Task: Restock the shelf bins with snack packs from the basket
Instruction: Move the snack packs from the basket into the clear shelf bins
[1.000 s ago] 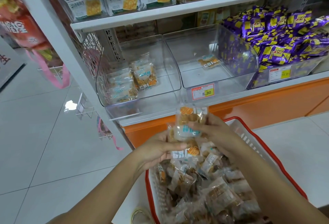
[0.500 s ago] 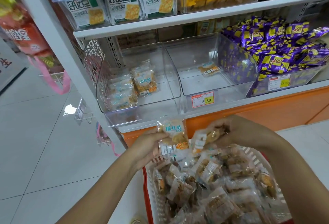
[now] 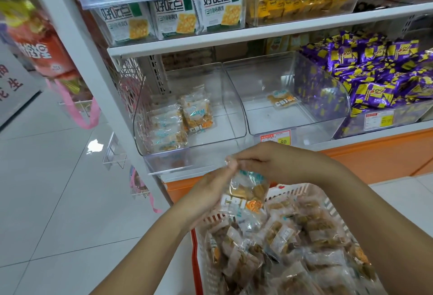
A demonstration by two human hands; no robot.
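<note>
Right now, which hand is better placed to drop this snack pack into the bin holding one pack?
Probably the right hand: it pinches the snack pack's top edge and is nearer that bin. The left hand holds the pack's side from lower down.

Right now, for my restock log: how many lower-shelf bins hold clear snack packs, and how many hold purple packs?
Bins with clear snack packs: 2, the left bin and the middle bin
Bins with purple packs: 1, the right bin
Total: 3 bins
</note>
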